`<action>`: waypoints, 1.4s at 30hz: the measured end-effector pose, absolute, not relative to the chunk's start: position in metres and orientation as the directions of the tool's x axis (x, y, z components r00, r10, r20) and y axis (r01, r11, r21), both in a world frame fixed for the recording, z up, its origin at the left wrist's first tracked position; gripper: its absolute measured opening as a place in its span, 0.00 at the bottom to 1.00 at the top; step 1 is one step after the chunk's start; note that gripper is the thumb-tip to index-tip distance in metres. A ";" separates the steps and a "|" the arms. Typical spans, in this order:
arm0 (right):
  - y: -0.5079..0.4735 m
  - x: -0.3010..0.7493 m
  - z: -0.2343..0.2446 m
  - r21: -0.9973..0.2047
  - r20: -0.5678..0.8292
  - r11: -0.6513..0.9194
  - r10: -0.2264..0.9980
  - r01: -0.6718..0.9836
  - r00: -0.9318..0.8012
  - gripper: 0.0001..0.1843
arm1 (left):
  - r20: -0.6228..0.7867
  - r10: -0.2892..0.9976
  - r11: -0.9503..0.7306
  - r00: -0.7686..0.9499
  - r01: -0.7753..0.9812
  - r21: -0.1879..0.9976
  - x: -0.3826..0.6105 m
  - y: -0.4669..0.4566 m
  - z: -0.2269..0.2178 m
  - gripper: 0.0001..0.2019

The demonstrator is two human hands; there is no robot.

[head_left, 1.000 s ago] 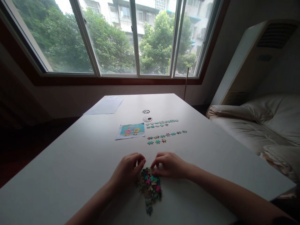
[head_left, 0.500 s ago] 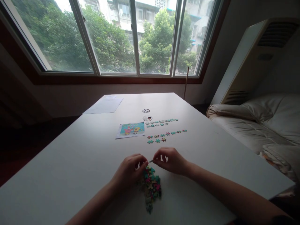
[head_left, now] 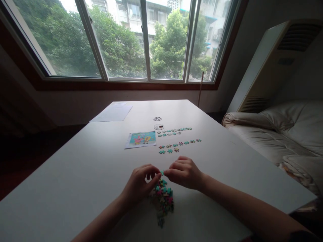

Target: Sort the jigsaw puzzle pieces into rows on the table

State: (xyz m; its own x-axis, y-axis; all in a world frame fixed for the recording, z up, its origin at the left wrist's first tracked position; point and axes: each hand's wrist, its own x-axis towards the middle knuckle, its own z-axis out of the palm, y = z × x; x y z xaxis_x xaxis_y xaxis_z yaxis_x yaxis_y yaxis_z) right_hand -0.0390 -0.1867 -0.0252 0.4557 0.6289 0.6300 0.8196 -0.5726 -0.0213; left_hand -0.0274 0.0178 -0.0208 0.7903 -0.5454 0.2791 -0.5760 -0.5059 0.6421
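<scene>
White counter (head_left: 75,174) is bearing arranged puzzle rows (head_left: 175,145) beyond the right hand (head_left: 185,172), which is gripping a teal piece (head_left: 162,172) beside the left hand (head_left: 141,177) (grip indeterminate), an unarranged pile (head_left: 165,193) lying between the wrists.

The right hand (head_left: 186,172) has a small teal puzzle piece (head_left: 162,173) in its grip, the left hand (head_left: 141,178) just beside it, near a mixed pile of pieces (head_left: 166,199) on the white desk (head_left: 75,174). Beyond, rows of pieces (head_left: 181,144) lie beside a cartoon picture (head_left: 142,138); a window (head_left: 166,50) stands behind.
</scene>
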 end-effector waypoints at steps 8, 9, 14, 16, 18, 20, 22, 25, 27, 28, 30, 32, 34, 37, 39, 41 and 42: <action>-0.186 -0.036 -0.026 -0.327 0.657 -0.589 0.420 0.739 0.626 0.07 | 0.415 -0.545 -0.524 0.729 -0.682 0.511 -0.027 0.023 -0.023 0.07; -0.186 -0.036 -0.026 -0.344 0.654 -0.586 0.411 0.734 0.635 0.06 | 0.436 -0.551 -0.523 0.712 -0.701 0.485 -0.027 0.023 -0.024 0.07; -0.185 -0.037 -0.027 -0.380 0.629 -0.575 0.414 0.724 0.658 0.07 | 0.486 -0.597 -0.498 0.638 -0.770 0.399 -0.029 0.023 -0.023 0.07; -0.185 -0.037 -0.028 -0.393 0.622 -0.573 0.411 0.719 0.667 0.07 | 0.498 -0.592 -0.502 0.634 -0.773 0.388 -0.028 0.022 -0.022 0.07; -0.185 -0.037 -0.029 -0.412 0.615 -0.565 0.406 0.715 0.676 0.07 | 0.521 -0.579 -0.498 0.627 -0.778 0.382 -0.027 0.022 -0.022 0.07; -0.185 -0.037 -0.029 -0.433 0.609 -0.555 0.401 0.711 0.684 0.07 | 0.546 -0.570 -0.483 0.613 -0.788 0.381 -0.026 0.022 -0.022 0.06; -0.185 -0.036 -0.030 -0.447 0.604 -0.545 0.400 0.709 0.689 0.06 | 0.560 -0.569 -0.469 0.602 -0.797 0.381 -0.025 0.022 -0.023 0.05; -0.185 -0.036 -0.030 -0.460 0.602 -0.530 0.403 0.712 0.689 0.05 | 0.563 -0.571 -0.461 0.597 -0.801 0.382 -0.026 0.022 -0.023 0.05; -0.185 -0.036 -0.031 -0.473 0.595 -0.526 0.401 0.707 0.696 0.05 | 0.563 -0.573 -0.458 0.596 -0.802 0.383 -0.027 0.022 -0.023 0.05; -0.184 -0.036 -0.031 -0.480 0.590 -0.527 0.399 0.702 0.702 0.05 | 0.565 -0.573 -0.455 0.594 -0.804 0.383 -0.027 0.022 -0.023 0.05; -0.184 -0.037 -0.031 -0.491 0.582 -0.526 0.396 0.695 0.710 0.05 | 0.565 -0.574 -0.454 0.593 -0.805 0.383 -0.027 0.022 -0.022 0.05; -0.184 -0.037 -0.030 -0.498 0.577 -0.521 0.398 0.693 0.713 0.05 | 0.563 -0.576 -0.455 0.592 -0.805 0.381 -0.027 0.022 -0.021 0.05; -0.184 -0.038 -0.030 -0.504 0.572 -0.516 0.401 0.692 0.715 0.05 | 0.557 -0.582 -0.455 0.593 -0.804 0.382 -0.027 0.022 -0.021 0.06; -0.184 -0.038 -0.031 -0.516 0.563 -0.513 0.400 0.685 0.723 0.05 | 0.550 -0.590 -0.452 0.592 -0.806 0.383 -0.026 0.022 -0.021 0.05; -0.184 -0.038 -0.031 -0.526 0.555 -0.511 0.399 0.680 0.730 0.04 | 0.547 -0.592 -0.452 0.592 -0.806 0.383 -0.026 0.022 -0.021 0.05; -0.183 -0.038 -0.032 -0.536 0.548 -0.507 0.398 0.675 0.735 0.04 | 0.546 -0.590 -0.455 0.595 -0.804 0.384 -0.026 0.022 -0.022 0.05; -0.183 -0.038 -0.032 -0.541 0.545 -0.504 0.399 0.673 0.737 0.04 | 0.545 -0.589 -0.456 0.597 -0.802 0.386 -0.027 0.022 -0.022 0.05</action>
State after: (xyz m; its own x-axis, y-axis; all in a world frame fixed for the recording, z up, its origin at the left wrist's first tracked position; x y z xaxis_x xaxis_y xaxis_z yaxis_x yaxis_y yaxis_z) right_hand -0.0375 -0.1834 -0.0325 0.7373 0.3991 0.5451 0.6730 -0.5041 -0.5412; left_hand -0.0265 0.0216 -0.0217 0.5968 -0.5888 0.5451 -0.8021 -0.4560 0.3855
